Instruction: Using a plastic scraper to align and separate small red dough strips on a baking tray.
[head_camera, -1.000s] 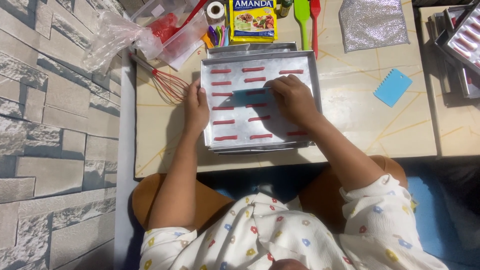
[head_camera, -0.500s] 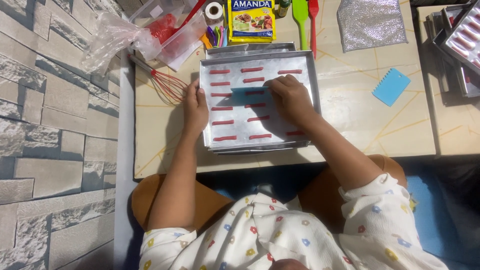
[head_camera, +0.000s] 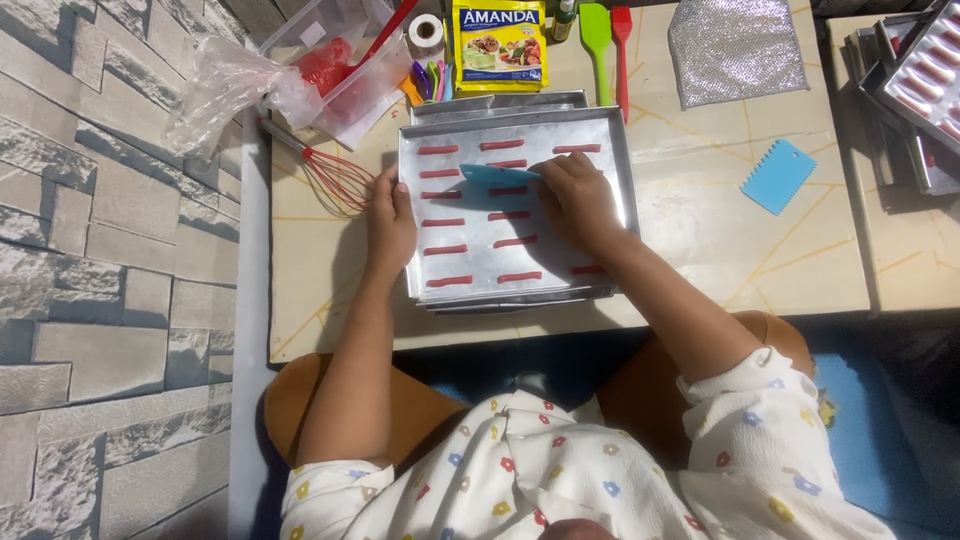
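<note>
A metal baking tray (head_camera: 612, 128) lies on the low table, holding several short red dough strips (head_camera: 445, 222) in rows. My left hand (head_camera: 389, 220) rests on the tray's left rim, fingers curled over the edge. My right hand (head_camera: 578, 200) sits over the right middle of the tray and holds a blue plastic scraper (head_camera: 498, 173), whose blade lies flat on the tray between the strips. More trays are stacked under this one.
A red whisk (head_camera: 335, 172) lies left of the tray. Behind it are a clear box with a plastic bag (head_camera: 240, 85), a yellow packet (head_camera: 498, 45), tape, green and red spatulas (head_camera: 597, 30). A second blue scraper (head_camera: 778, 175) and filled trays (head_camera: 925, 70) are right. A stone wall stands left.
My right hand has shifted slightly up the tray with the blue scraper. My left hand stays on the tray's left rim.
</note>
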